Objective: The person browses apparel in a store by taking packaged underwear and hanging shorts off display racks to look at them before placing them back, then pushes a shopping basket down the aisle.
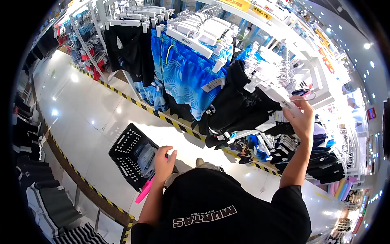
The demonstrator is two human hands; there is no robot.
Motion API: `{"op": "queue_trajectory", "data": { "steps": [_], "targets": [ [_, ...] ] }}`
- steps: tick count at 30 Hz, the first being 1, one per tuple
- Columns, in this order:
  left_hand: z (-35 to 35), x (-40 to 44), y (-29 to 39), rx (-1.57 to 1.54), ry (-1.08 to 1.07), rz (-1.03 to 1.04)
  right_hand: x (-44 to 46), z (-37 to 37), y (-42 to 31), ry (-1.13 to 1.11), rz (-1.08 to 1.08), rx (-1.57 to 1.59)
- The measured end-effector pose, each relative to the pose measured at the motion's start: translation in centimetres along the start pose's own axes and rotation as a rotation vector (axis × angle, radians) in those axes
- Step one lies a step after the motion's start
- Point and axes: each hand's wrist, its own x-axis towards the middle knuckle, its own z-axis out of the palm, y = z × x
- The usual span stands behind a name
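My right hand (pixel 300 118) is closed on the end of a white clip hanger (pixel 280 97) on the rack. Black shorts (pixel 237 99) hang from that hanger, with a white tag near their hem. To their left hang blue leaf-patterned swim shorts (pixel 185 71) with a paper tag. Low in front of me, my left hand (pixel 163 164) has its thumb and fingers apart and holds nothing I can see. Beside it is a black perforated shopping basket (pixel 126 152) with a pink handle (pixel 145 190) by my left forearm. Folded clear plastic-looking packaging (pixel 145 158) lies inside the basket.
More black shorts (pixel 129 51) hang at the rack's left end. Yellow-black tape (pixel 170 120) edges the rack's base on the white tiled floor (pixel 83 105). Folded clothes (pixel 57 207) lie on a low display at lower left. Further garments (pixel 325 166) hang at right.
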Motion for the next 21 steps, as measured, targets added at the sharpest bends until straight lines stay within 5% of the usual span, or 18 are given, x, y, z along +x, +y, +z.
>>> {"op": "queue_trajectory", "data": {
  "steps": [3,6,12,16,19,21],
  "targets": [
    [1.7,1.9,0.2,-0.143,-0.158,-0.069,-1.6,-1.1,-0.4,0.03,-0.035,0.009],
    [4.3,3.7,-0.3,-0.717,-0.356,-0.351,-3.4,-1.4,-1.2,0.077,-0.005,0.086],
    [4.7,6.0,6.1,-0.837,-0.344,-0.349,-7.7,0.0,-2.1,0.214,-0.006,0.275],
    [3.9,6.9,5.3,-1.048,-0.823,-0.456,-10.9,2.4,-2.3,0.299,0.143,0.511],
    [3.5,4.2,7.2,-0.936,-0.598,-0.259,-12.3,6.0,-1.8,0.481,0.13,0.589],
    [1.1,3.5,9.3,-0.811,-0.652,-0.044,-12.0,8.0,-3.5,0.597,0.178,0.723]
  ]
}}
